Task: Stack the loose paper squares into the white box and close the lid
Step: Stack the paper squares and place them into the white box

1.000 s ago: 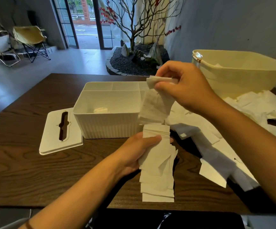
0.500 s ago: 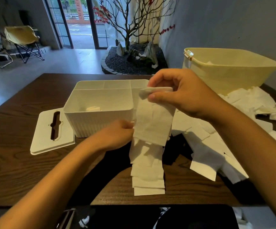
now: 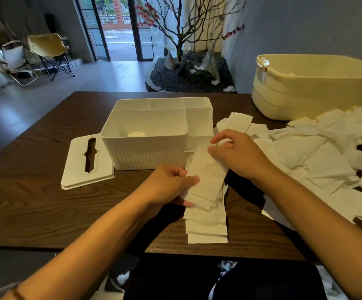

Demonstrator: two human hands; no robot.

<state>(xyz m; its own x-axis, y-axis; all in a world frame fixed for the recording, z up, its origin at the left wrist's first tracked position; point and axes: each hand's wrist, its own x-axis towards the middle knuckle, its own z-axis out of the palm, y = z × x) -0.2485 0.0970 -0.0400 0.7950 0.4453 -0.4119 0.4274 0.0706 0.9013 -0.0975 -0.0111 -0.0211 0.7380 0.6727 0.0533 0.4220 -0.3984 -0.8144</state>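
The white ribbed box (image 3: 149,152) stands open on the dark wooden table (image 3: 35,204), with one paper square lying in its large compartment. Its slotted lid (image 3: 87,161) lies flat to the left of it. In front of the box, a fanned stack of white paper squares (image 3: 206,204) trails toward the table's near edge. My left hand (image 3: 171,185) grips the stack's left side, thumb on top. My right hand (image 3: 238,156) pinches the stack's upper end next to the box's right front corner. A big heap of loose paper squares (image 3: 318,152) covers the table on the right.
A pale yellow plastic tub (image 3: 314,87) stands at the back right of the table, behind the heap. Beyond the table's far edge are a gravel bed with a bare tree, folding chairs at the left and a glass door.
My right hand has come down from above the box with the top paper and laid it on the stack. My left hand has shifted from under the stack to gripping its left side.
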